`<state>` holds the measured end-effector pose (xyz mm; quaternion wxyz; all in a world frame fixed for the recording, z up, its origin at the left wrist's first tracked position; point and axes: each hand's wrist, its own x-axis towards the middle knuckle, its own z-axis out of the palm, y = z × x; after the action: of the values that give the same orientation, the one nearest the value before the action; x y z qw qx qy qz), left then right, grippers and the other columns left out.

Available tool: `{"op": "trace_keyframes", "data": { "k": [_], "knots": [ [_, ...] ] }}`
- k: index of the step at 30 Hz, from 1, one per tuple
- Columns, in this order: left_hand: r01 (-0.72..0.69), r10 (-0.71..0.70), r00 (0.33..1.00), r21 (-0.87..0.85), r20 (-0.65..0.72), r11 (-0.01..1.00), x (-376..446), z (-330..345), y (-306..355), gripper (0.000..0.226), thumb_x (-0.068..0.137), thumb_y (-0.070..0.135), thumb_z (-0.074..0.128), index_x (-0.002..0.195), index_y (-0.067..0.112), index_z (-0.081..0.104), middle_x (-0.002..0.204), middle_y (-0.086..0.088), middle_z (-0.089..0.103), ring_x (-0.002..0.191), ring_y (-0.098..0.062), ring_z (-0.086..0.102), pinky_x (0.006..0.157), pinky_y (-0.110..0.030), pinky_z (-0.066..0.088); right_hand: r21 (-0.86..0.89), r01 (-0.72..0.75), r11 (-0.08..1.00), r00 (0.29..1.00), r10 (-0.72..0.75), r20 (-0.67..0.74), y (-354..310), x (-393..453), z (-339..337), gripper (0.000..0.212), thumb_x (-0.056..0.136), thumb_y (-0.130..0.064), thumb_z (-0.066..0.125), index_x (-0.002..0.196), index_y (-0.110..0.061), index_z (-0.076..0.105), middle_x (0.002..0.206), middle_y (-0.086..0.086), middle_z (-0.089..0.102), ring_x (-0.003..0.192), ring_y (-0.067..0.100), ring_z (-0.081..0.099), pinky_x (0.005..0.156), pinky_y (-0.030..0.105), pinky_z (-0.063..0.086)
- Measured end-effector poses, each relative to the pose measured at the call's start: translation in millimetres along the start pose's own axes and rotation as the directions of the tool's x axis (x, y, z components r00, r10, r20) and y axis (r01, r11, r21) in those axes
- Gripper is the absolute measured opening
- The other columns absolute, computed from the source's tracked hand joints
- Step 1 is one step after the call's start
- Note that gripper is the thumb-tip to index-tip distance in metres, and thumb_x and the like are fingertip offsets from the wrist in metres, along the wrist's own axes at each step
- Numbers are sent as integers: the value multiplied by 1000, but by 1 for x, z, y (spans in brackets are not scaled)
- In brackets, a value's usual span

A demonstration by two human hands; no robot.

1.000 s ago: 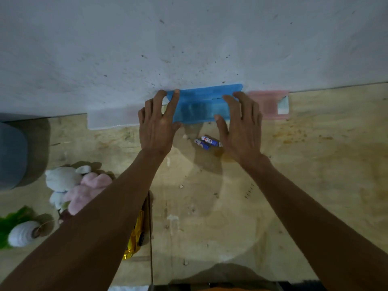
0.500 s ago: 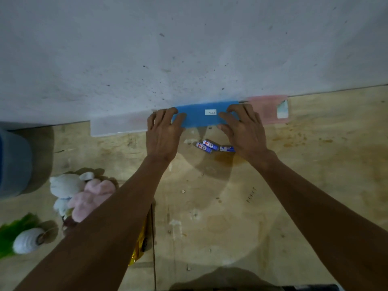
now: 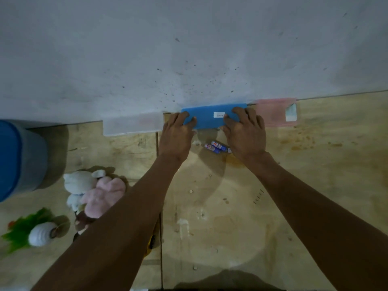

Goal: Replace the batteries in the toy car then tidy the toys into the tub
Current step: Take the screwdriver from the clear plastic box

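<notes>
A flat blue plastic case [image 3: 210, 116] lies on the wooden floor against the white wall. My left hand [image 3: 176, 135] grips its left end and my right hand [image 3: 245, 131] grips its right end, fingers curled over the top. Several small batteries [image 3: 216, 146] lie on the floor just below the case, between my wrists. A yellow toy car [image 3: 151, 242] peeks out from under my left forearm, mostly hidden. A white plush [image 3: 78, 182] and a pink plush [image 3: 104, 196] lie at the left.
A clear case [image 3: 132, 127] and a pink case [image 3: 275, 112] flank the blue one along the wall. A blue tub [image 3: 19, 158] stands at the far left. A white bulb-shaped toy with green leaves [image 3: 39, 234] lies at the lower left.
The blue case stood tilted up against the wall a second ago; it now lies flat on the floor. Both hands have curled down over its ends.
</notes>
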<state>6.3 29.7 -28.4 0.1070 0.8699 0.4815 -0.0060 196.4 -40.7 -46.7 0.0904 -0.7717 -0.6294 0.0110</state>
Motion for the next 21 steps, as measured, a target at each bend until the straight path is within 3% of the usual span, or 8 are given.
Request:
{"op": "trace_keyframes", "data": {
  "k": [3, 6, 8, 11, 15, 16, 18, 21],
  "knots": [
    [12, -10, 999, -59, 37, 998, -10, -11, -6, 53, 94, 12, 64, 146, 13, 51, 153, -11, 47, 140, -34, 41, 110, -48, 36, 32, -81, 996, 996, 79, 49, -15, 1, -11, 32, 82, -20, 73, 112, -9, 71, 124, 15, 61, 115, 40, 54, 91, 48, 45],
    [69, -71, 997, -78, -31, 995, -36, -22, -32, 52, 91, 8, 64, 142, 12, 55, 145, -15, 54, 133, -36, 49, 104, -49, 42, 232, -136, 963, 987, 112, 113, -54, -8, -23, 34, 84, -19, 69, 116, -8, 68, 123, 16, 59, 113, 41, 54, 92, 48, 46],
    [126, -131, 989, -76, -69, 989, -56, -28, -57, 49, 89, 9, 65, 138, 10, 59, 139, -16, 58, 127, -38, 53, 99, -51, 47, 405, -147, 902, 987, 104, 124, -89, -17, -26, 28, 85, -13, 66, 112, -6, 68, 114, 19, 61, 106, 42, 58, 87, 48, 52],
    [205, -210, 972, -60, -108, 977, -78, -35, -99, 49, 85, 8, 71, 133, 9, 61, 133, -17, 61, 120, -40, 56, 92, -53, 51, 620, -272, 736, 956, 136, 259, -145, -27, -22, 19, 87, -11, 62, 105, -9, 69, 103, 13, 66, 94, 33, 63, 80, 40, 54],
    [304, -304, 952, -25, -22, 952, -87, -44, -150, 54, 90, 14, 69, 142, 12, 54, 144, -15, 51, 132, -39, 45, 99, -53, 44, 684, -548, 482, 833, 242, 497, -211, -20, -14, 17, 89, -16, 65, 104, -12, 73, 107, 9, 73, 98, 24, 68, 74, 12, 39],
    [308, -309, 951, -19, -8, 951, -86, -46, -161, 55, 91, 14, 69, 143, 13, 52, 148, -15, 48, 134, -38, 43, 100, -54, 43, 670, -617, 412, 785, 267, 559, -226, -15, -10, 19, 89, -19, 66, 106, -14, 74, 111, 8, 73, 102, 23, 67, 79, 12, 41],
    [294, -294, 956, 4, 17, 956, -81, -48, -179, 58, 92, 11, 66, 147, 15, 48, 154, -14, 42, 139, -37, 37, 104, -53, 41, 625, -739, 251, 672, 337, 659, -252, -4, -2, 24, 88, -25, 68, 108, -16, 74, 112, 7, 74, 105, 24, 67, 93, 27, 51],
    [226, -227, 972, 19, 53, 974, -70, -49, -198, 59, 95, 15, 65, 150, 18, 44, 159, -12, 35, 143, -36, 32, 106, -52, 38, 583, -812, 34, 533, 452, 715, -281, 14, 10, 25, 84, -31, 68, 99, -14, 77, 98, 8, 76, 95, 27, 72, 87, 39, 59]
  ]
}}
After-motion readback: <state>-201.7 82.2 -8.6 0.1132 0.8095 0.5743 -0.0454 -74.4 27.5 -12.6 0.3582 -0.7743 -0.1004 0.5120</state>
